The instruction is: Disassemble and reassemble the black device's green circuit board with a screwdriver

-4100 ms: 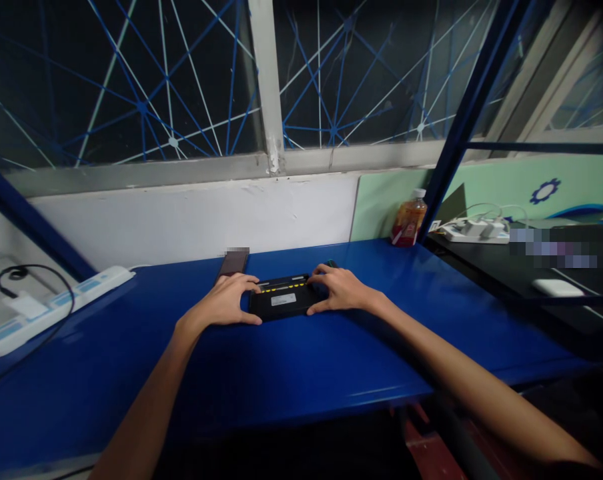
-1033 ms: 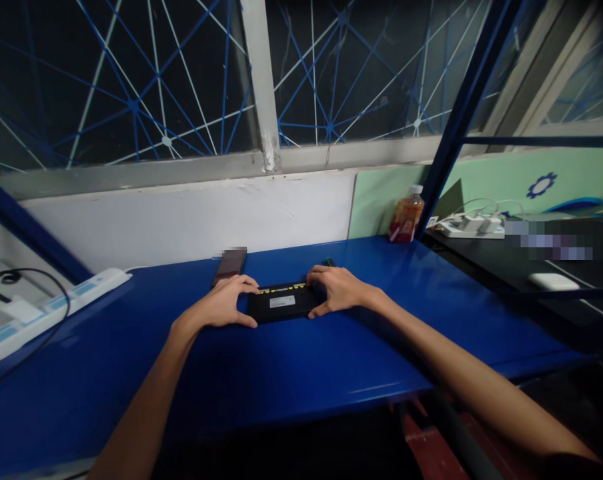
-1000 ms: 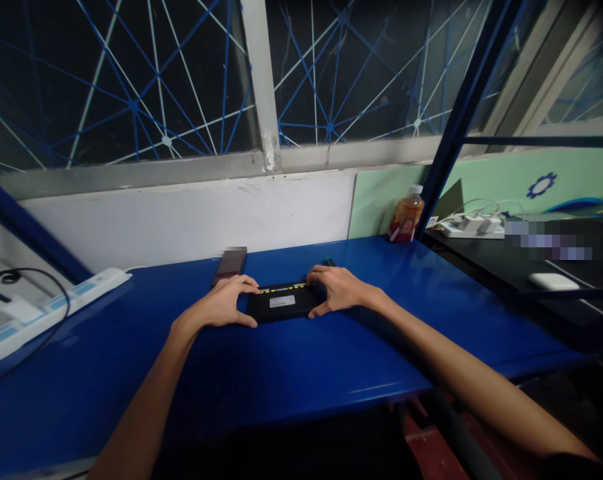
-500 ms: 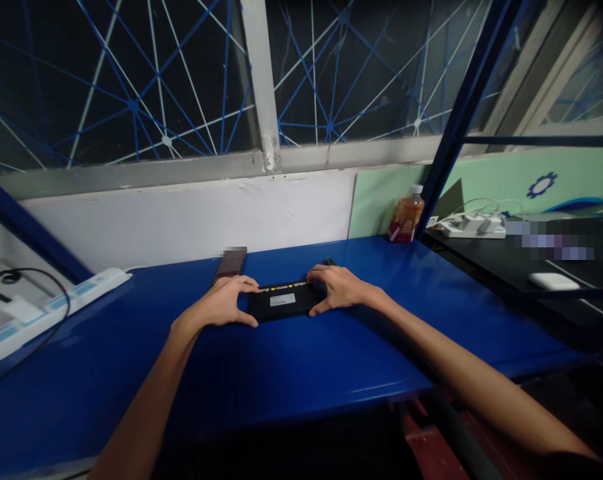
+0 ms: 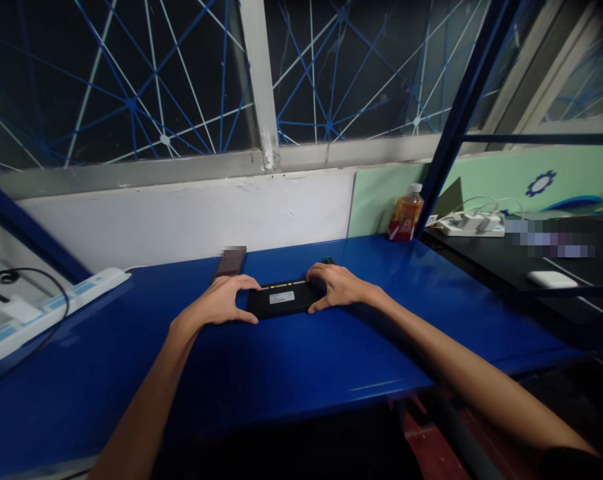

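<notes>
At the middle of the frame, a flat black rectangular case [image 5: 281, 307] with a pale label [image 5: 281, 297] and small yellow marks sits between two hands, low at the glossy blue worktop [image 5: 301, 373]. The left hand [image 5: 219, 300] holds its left end, thumb and fingers spread around the edges; the right hand [image 5: 339, 287] holds its right end, fingers curled. Just behind the left hand lies a dark brown slab [image 5: 231, 263]; right of centre, an amber plastic bottle [image 5: 405, 217] stands upright.
</notes>
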A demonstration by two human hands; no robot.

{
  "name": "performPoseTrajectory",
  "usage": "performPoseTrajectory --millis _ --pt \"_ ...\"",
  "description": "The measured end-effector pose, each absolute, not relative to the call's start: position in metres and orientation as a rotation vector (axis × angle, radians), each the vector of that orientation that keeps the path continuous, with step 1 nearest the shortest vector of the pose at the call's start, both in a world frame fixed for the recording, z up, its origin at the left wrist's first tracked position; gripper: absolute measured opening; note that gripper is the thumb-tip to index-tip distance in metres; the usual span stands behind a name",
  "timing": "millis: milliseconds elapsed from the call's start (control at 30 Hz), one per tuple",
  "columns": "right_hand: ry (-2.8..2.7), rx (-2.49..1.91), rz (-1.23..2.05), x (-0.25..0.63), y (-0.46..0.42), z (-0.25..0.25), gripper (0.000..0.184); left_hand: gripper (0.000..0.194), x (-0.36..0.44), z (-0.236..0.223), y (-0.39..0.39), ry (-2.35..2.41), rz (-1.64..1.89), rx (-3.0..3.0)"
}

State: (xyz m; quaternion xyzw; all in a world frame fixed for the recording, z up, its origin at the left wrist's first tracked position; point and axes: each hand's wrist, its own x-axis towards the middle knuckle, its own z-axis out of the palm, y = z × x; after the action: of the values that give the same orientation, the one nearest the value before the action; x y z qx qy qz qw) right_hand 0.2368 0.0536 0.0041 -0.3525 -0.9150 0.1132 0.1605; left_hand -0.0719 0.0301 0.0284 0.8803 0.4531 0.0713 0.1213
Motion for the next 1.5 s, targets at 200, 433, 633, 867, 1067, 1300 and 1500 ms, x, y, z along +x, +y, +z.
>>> performPoseTrajectory --millis 200,433,633,867,1067,1300,1500 --pt "-2.630 -1.009 0.308 0.2383 0.0534 0.0046 0.065 0.062 -0.0736 0.0252 0.0320 1.341 0.199 2.562" --pt "-2.638 -1.018 0.298 0.2376 0.0535 0.0049 0.066 0.060 -0.0719 0.0274 0.0301 1.344 0.209 2.550" --pt "-2.632 -1.012 0.295 0.2375 0.0533 0.0034 0.066 0.068 -0.0689 0.0257 0.0301 1.358 0.211 2.547" --pt "-2.629 -1.016 0.292 0.2371 0.0531 0.0035 0.066 0.063 -0.0668 0.0235 0.0304 1.337 0.230 2.544" --pt "-2.618 -1.025 0.318 0.2362 0.0523 0.0047 0.065 0.065 -0.0673 0.0232 0.0307 1.331 0.237 2.553" --pt "-2.622 -1.038 0.314 0.2370 0.0522 0.0055 0.066 0.066 -0.0659 0.0260 0.0293 1.333 0.222 2.544" --pt "-2.628 -1.048 0.306 0.2367 0.0519 0.0066 0.067 0.065 -0.0665 0.0246 0.0299 1.318 0.226 2.543"
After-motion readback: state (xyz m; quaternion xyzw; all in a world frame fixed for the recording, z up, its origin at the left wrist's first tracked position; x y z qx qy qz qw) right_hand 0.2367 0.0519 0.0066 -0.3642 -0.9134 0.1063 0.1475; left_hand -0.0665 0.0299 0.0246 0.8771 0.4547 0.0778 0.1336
